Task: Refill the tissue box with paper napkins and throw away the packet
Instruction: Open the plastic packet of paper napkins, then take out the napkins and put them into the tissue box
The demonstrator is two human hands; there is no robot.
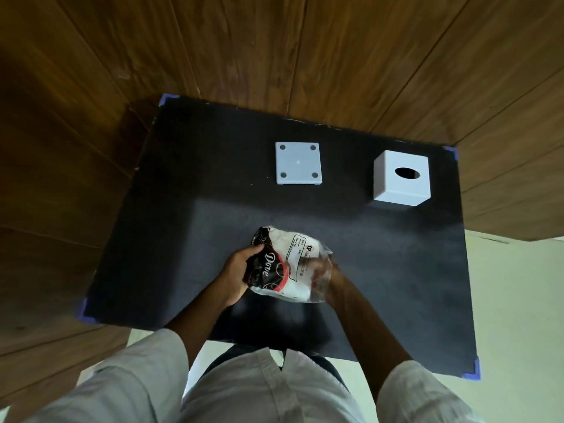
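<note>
A clear and dark-red plastic packet of white paper napkins is held just above the black table top, near its front middle. My left hand grips its printed left end. My right hand is at the packet's clear right end, partly seen through the plastic and blurred. The white cube tissue box stands at the back right, its oval hole facing up. Its flat white base plate, with round pads at the corners, lies apart at the back middle.
The black table top has blue tape at its corners. Wooden panel walls close it in at the back, left and right. A pale floor shows to the right and below the front edge.
</note>
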